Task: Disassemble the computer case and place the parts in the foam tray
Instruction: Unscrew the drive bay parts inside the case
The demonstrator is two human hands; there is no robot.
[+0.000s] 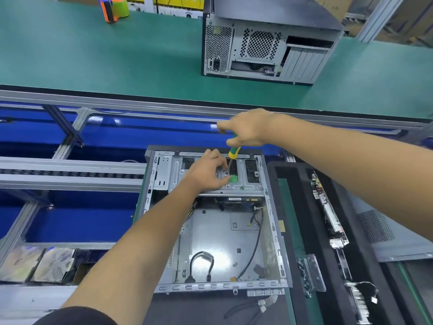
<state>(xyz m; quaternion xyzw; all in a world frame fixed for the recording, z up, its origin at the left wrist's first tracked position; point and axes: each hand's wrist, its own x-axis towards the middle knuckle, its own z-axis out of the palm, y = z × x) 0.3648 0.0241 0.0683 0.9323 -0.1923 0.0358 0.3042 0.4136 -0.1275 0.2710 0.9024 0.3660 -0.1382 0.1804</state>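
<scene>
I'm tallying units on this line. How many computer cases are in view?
2. An open computer case lies flat in front of the person, being unscrewed. A closed case stands upright on the green belt behind it. Others may sit outside the frame.

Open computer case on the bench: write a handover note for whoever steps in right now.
Right hand grips the screwdriver, tip down at a screw on the metal bracket at the far end of the open case.
Left hand rests on that bracket, fingers curled by the tip.
Done: side panel off, case floor mostly bare; a circuit board and other parts lie in the foam tray to the right.
Left: finish this screw, lift out the bracket, pull the loose cables, put them in the tray.
</scene>
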